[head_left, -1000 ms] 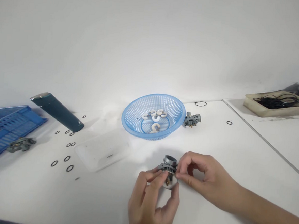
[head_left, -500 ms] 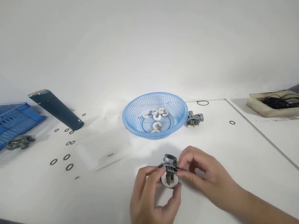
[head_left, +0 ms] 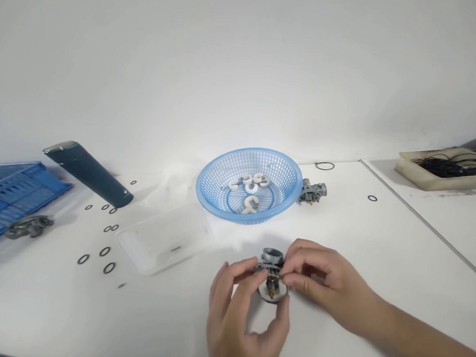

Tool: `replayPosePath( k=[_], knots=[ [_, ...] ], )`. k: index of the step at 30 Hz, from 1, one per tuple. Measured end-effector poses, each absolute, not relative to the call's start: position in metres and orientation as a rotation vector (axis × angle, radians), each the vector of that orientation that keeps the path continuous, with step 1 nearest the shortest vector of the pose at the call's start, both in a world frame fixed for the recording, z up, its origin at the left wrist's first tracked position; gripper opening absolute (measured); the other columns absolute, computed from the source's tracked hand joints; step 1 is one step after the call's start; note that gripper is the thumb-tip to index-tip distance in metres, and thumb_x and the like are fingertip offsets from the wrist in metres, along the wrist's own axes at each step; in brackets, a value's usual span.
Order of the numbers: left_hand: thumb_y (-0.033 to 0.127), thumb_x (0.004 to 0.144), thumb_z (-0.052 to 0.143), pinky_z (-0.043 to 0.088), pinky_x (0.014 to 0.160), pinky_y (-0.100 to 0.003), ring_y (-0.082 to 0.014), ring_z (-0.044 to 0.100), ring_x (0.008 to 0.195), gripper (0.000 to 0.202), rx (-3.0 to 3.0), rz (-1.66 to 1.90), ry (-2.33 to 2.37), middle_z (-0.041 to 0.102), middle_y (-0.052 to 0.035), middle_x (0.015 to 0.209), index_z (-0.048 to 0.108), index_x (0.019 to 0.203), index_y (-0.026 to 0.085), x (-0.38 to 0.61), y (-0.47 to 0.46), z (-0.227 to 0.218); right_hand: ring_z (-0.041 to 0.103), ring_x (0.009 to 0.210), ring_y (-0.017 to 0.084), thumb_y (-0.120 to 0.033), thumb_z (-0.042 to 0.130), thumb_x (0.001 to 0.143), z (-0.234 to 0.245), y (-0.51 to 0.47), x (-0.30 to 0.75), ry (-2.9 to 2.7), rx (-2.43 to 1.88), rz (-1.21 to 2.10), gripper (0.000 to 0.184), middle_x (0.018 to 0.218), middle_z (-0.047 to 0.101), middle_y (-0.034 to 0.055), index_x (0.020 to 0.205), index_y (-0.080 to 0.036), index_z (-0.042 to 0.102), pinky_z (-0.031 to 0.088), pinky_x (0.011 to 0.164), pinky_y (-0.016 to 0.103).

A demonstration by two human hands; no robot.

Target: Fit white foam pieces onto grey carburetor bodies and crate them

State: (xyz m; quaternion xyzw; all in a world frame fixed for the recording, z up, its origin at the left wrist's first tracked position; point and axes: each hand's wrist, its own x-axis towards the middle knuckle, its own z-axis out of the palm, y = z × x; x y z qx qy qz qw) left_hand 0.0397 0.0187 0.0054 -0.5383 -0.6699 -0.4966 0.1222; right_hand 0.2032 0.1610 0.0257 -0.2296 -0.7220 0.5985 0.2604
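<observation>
I hold a small grey metal carburettor body point(head_left: 273, 255) above the white table, near its front edge. My left hand point(head_left: 244, 326) grips it from below, thumb and fingers closed round its base. My right hand point(head_left: 322, 285) pinches its right side with thumb and forefinger; what sits between those fingertips is too small to name. Behind it stands a round blue mesh basket point(head_left: 281, 173) holding several white ring-shaped parts point(head_left: 250, 193).
A second carburettor point(head_left: 312, 192) lies right of the basket. Several black O-rings point(head_left: 104, 252) lie scattered at left beside a clear plastic lid point(head_left: 162, 241), a dark green tube point(head_left: 89, 173), a blue crate point(head_left: 8, 198) and a grey part point(head_left: 26, 226). A beige tray of black rings point(head_left: 446, 168) sits far right.
Both hands have shifted slightly toward me with the carburettor. My left fingers have closed further over its top and my right fingertips have moved in closer.
</observation>
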Motion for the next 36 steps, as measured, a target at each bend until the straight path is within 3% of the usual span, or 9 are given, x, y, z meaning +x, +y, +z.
replayPosePath(
  k=[2, 4, 12, 20, 28, 33, 36],
  knots=[
    [0.021, 0.097, 0.082, 0.061, 0.12, -0.061, -0.0275, 0.079, 0.119, 0.029, -1.559, -1.436, -1.972, 0.078, -0.0067, 0.131, 0.077, 0.124, 0.029, 0.04, 0.019, 0.005, 0.066, 0.091, 0.021, -0.05, 0.081, 0.111, 0.024, 0.163, 0.205, -1.945, -0.581, 1.662, 0.02, 0.109, 0.069, 0.0048, 0.107, -0.032, 0.089, 0.051, 0.079, 0.033],
    [0.022, 0.097, 0.081, 0.056, 0.125, -0.063, -0.0265, 0.08, 0.118, 0.028, -1.566, -1.435, -1.984, 0.079, -0.005, 0.13, 0.077, 0.124, 0.03, 0.041, 0.019, 0.004, 0.066, 0.09, 0.02, -0.052, 0.081, 0.111, 0.023, 0.164, 0.205, -1.922, -0.564, 1.696, 0.023, 0.108, 0.068, 0.0049, 0.108, -0.031, 0.09, 0.051, 0.078, 0.032],
    [0.019, 0.095, 0.081, 0.055, 0.127, -0.06, -0.0258, 0.082, 0.117, 0.031, -1.577, -1.449, -1.944, 0.081, -0.0048, 0.123, 0.077, 0.124, 0.029, 0.039, 0.021, 0.0, 0.058, 0.078, 0.017, -0.06, 0.084, 0.106, 0.02, 0.161, 0.204, -1.885, -0.654, 1.723, 0.033, 0.096, 0.063, 0.0033, 0.102, -0.027, 0.09, 0.046, 0.068, 0.03],
    [0.019, 0.093, 0.079, 0.058, 0.126, -0.063, -0.0272, 0.084, 0.114, 0.031, -1.566, -1.47, -1.957, 0.082, -0.0073, 0.121, 0.077, 0.123, 0.028, 0.04, 0.02, -0.002, 0.063, 0.081, 0.021, -0.054, 0.074, 0.114, 0.024, 0.158, 0.208, -2.049, -0.61, 1.532, 0.029, 0.098, 0.067, 0.0053, 0.105, -0.03, 0.087, 0.05, 0.071, 0.033],
    [0.021, 0.095, 0.079, 0.067, 0.118, -0.052, -0.0247, 0.084, 0.115, 0.033, -1.51, -1.417, -1.903, 0.085, -0.0068, 0.124, 0.077, 0.128, 0.025, 0.044, 0.02, 0.001, 0.064, 0.081, 0.019, -0.037, 0.065, 0.119, 0.027, 0.156, 0.207, -2.191, -0.5, 1.298, 0.018, 0.103, 0.066, 0.0038, 0.107, -0.029, 0.076, 0.056, 0.072, 0.032],
    [0.018, 0.093, 0.08, 0.075, 0.097, -0.034, -0.0234, 0.085, 0.114, 0.031, -1.505, -1.464, -1.892, 0.084, -0.0101, 0.129, 0.079, 0.124, 0.021, 0.047, 0.019, 0.003, 0.062, 0.081, 0.019, -0.038, 0.062, 0.12, 0.027, 0.154, 0.209, -2.214, -0.511, 1.267, 0.019, 0.104, 0.065, 0.0042, 0.107, -0.029, 0.073, 0.056, 0.071, 0.032],
    [0.017, 0.093, 0.08, 0.076, 0.097, -0.036, -0.0248, 0.085, 0.114, 0.031, -1.532, -1.465, -1.876, 0.083, -0.0116, 0.128, 0.079, 0.124, 0.021, 0.045, 0.018, 0.003, 0.062, 0.081, 0.02, -0.039, 0.062, 0.12, 0.028, 0.152, 0.21, -2.2, -0.518, 1.306, 0.022, 0.104, 0.065, 0.0048, 0.104, -0.028, 0.073, 0.055, 0.071, 0.033]
  ],
)
